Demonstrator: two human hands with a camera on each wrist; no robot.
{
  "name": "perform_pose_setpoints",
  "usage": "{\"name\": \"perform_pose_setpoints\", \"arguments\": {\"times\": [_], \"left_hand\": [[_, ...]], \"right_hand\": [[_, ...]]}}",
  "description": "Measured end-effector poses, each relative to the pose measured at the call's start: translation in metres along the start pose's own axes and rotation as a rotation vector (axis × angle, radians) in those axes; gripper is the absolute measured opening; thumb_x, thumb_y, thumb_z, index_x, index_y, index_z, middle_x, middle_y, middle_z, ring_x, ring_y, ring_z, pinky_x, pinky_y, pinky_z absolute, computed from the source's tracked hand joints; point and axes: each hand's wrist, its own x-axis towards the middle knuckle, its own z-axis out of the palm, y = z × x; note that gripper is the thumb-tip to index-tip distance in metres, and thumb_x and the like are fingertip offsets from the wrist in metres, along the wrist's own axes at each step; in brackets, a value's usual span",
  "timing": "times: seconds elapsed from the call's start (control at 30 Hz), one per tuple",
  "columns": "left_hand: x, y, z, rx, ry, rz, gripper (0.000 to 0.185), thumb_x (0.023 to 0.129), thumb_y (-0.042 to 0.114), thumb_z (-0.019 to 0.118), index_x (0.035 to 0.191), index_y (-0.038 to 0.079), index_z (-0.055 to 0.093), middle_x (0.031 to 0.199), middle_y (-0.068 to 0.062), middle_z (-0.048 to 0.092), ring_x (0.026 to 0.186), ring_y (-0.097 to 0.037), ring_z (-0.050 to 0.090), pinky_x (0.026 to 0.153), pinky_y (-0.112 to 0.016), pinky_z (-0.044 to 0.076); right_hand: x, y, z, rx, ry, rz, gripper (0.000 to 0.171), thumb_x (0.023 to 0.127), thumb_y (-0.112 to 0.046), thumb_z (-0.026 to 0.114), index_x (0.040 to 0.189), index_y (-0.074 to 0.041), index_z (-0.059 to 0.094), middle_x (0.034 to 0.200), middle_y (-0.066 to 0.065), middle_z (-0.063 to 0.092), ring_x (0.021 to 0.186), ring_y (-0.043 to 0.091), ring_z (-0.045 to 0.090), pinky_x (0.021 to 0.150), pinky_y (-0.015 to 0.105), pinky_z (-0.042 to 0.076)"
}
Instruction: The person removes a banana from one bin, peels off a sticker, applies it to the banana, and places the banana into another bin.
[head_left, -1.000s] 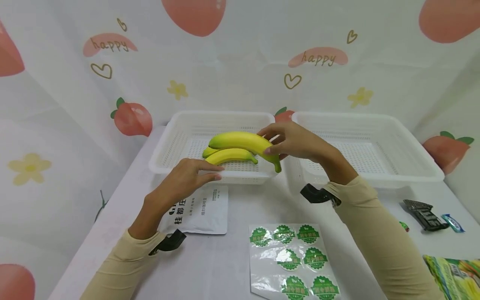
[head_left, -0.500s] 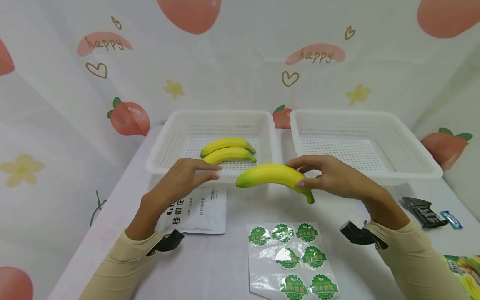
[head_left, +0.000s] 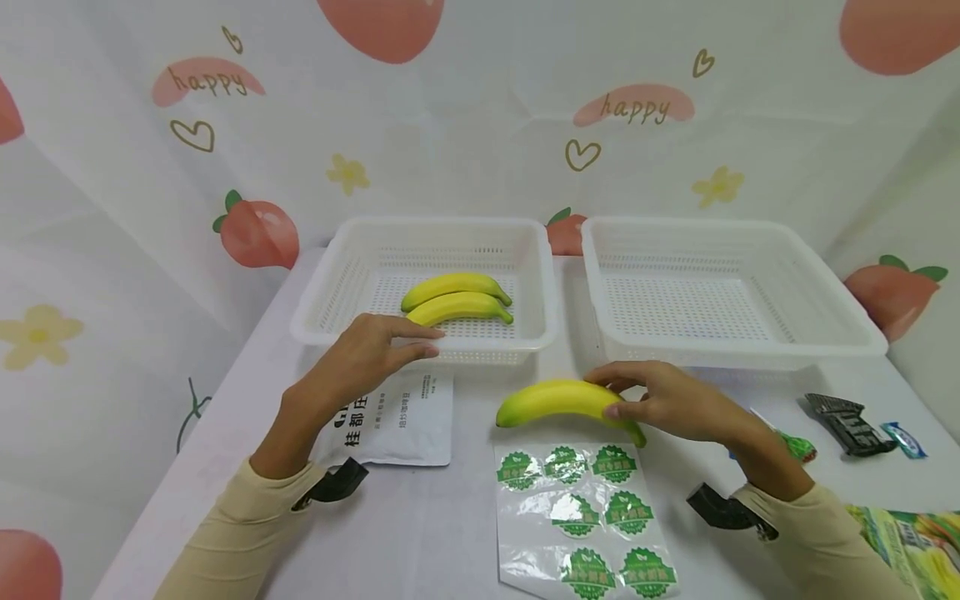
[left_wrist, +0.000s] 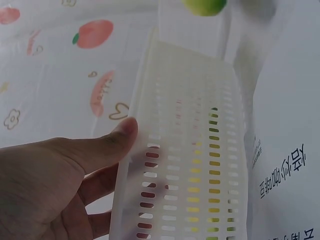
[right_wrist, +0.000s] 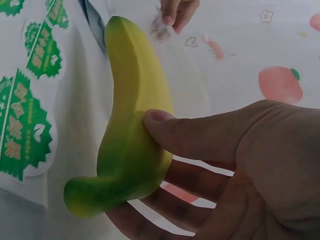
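Observation:
My right hand (head_left: 675,400) holds a yellow banana (head_left: 558,400) with green ends near its stem, low over the table just behind the sticker sheet. In the right wrist view the thumb presses one side of the banana (right_wrist: 135,100) and the fingers curl behind it. My left hand (head_left: 367,354) grips the front rim of the left white basket (head_left: 517,343). From the left wrist, its thumb shows at the basket's rim (left_wrist: 131,165), with fingers seen through the slots. Two more bananas (head_left: 459,308) lie side by side inside that basket.
A second white basket (head_left: 750,346) stands at the right. Green round stickers on a sheet (head_left: 517,533) lie in front. A white pouch (head_left: 427,425) is under the left forearm. Small wrapped sweets (head_left: 851,429) and a colourful packet (head_left: 915,542) are at the right.
My right hand has carried the banana out of the left basket, toward me and right, then down close to the table. The left hand has stayed at the basket rim.

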Motion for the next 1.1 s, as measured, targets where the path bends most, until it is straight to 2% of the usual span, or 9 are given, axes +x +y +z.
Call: {"name": "perform_pose_setpoints", "arguments": {"times": [0.23, 0.33, 0.5, 0.63, 0.77, 0.87, 0.93, 1.0, 1.1], "left_hand": [[-0.001, 0.003, 0.001, 0.024, -0.005, -0.004, 0.033, 0.099, 0.027, 0.076, 0.131, 0.019, 0.077, 0.131, -0.001, 0.075, 0.131, -0.029, 0.064, 0.106, -0.051, 0.050], [-0.002, 0.006, 0.002, 0.084, 0.008, 0.027, 0.034, 0.099, 0.025, 0.077, 0.133, 0.019, 0.076, 0.131, -0.002, 0.075, 0.130, -0.029, 0.064, 0.109, -0.052, 0.050], [-0.005, 0.016, 0.010, 0.212, 0.104, 0.180, 0.033, 0.096, 0.017, 0.081, 0.129, 0.013, 0.078, 0.122, -0.004, 0.077, 0.117, -0.029, 0.069, 0.103, -0.049, 0.054], [-0.010, 0.032, 0.023, 0.209, 0.142, 0.361, 0.031, 0.093, 0.015, 0.083, 0.124, 0.012, 0.079, 0.110, -0.003, 0.074, 0.102, -0.022, 0.068, 0.090, -0.038, 0.058], [-0.018, 0.049, 0.039, 0.134, -0.035, 0.427, 0.031, 0.096, 0.022, 0.081, 0.126, 0.013, 0.077, 0.109, 0.001, 0.070, 0.094, -0.015, 0.065, 0.081, -0.028, 0.056], [-0.022, 0.057, 0.053, 0.104, -0.211, 0.360, 0.039, 0.097, 0.031, 0.080, 0.130, 0.012, 0.074, 0.115, 0.000, 0.069, 0.096, -0.015, 0.065, 0.083, -0.027, 0.054], [-0.023, 0.058, 0.064, 0.110, -0.289, 0.313, 0.046, 0.095, 0.035, 0.081, 0.133, 0.010, 0.072, 0.116, -0.002, 0.068, 0.097, -0.015, 0.064, 0.084, -0.028, 0.054], [-0.025, 0.059, 0.075, 0.136, -0.340, 0.269, 0.051, 0.093, 0.039, 0.082, 0.133, 0.010, 0.070, 0.116, -0.002, 0.066, 0.096, -0.013, 0.061, 0.085, -0.029, 0.053], [-0.028, 0.059, 0.090, 0.195, -0.354, 0.241, 0.058, 0.089, 0.046, 0.084, 0.132, 0.010, 0.067, 0.114, -0.001, 0.062, 0.094, -0.011, 0.056, 0.085, -0.029, 0.053]], "right_hand": [[0.007, 0.015, 0.008, -0.019, 0.021, -0.001, 0.043, 0.099, -0.021, 0.076, 0.140, -0.012, 0.068, 0.125, 0.000, 0.073, 0.115, 0.022, 0.066, 0.089, 0.035, 0.054], [0.010, 0.019, 0.010, -0.022, 0.030, 0.007, 0.044, 0.099, -0.021, 0.076, 0.141, -0.011, 0.067, 0.126, 0.001, 0.073, 0.116, 0.024, 0.066, 0.093, 0.040, 0.053], [0.013, 0.023, 0.013, -0.005, 0.032, 0.004, 0.045, 0.101, -0.021, 0.074, 0.143, -0.008, 0.065, 0.129, 0.004, 0.072, 0.119, 0.026, 0.065, 0.096, 0.043, 0.055], [0.015, 0.025, 0.014, 0.002, 0.030, -0.004, 0.044, 0.102, -0.021, 0.072, 0.143, -0.006, 0.064, 0.130, 0.006, 0.071, 0.120, 0.028, 0.065, 0.097, 0.042, 0.056], [0.015, 0.024, 0.015, -0.008, 0.038, -0.004, 0.043, 0.103, -0.021, 0.072, 0.142, -0.005, 0.065, 0.129, 0.007, 0.071, 0.120, 0.028, 0.065, 0.097, 0.044, 0.056], [0.015, 0.023, 0.015, -0.017, 0.049, -0.003, 0.043, 0.103, -0.021, 0.072, 0.142, -0.005, 0.065, 0.130, 0.007, 0.071, 0.121, 0.029, 0.065, 0.097, 0.045, 0.057], [0.015, 0.022, 0.015, -0.022, 0.055, -0.004, 0.043, 0.103, -0.022, 0.072, 0.141, -0.005, 0.065, 0.130, 0.008, 0.071, 0.120, 0.029, 0.065, 0.096, 0.043, 0.057], [0.015, 0.022, 0.016, -0.025, 0.060, -0.005, 0.043, 0.102, -0.022, 0.073, 0.141, -0.005, 0.065, 0.130, 0.007, 0.071, 0.120, 0.028, 0.065, 0.095, 0.040, 0.058], [0.014, 0.021, 0.017, -0.037, 0.067, -0.001, 0.044, 0.101, -0.023, 0.074, 0.141, -0.006, 0.066, 0.130, 0.007, 0.071, 0.120, 0.027, 0.065, 0.094, 0.036, 0.059]]}}
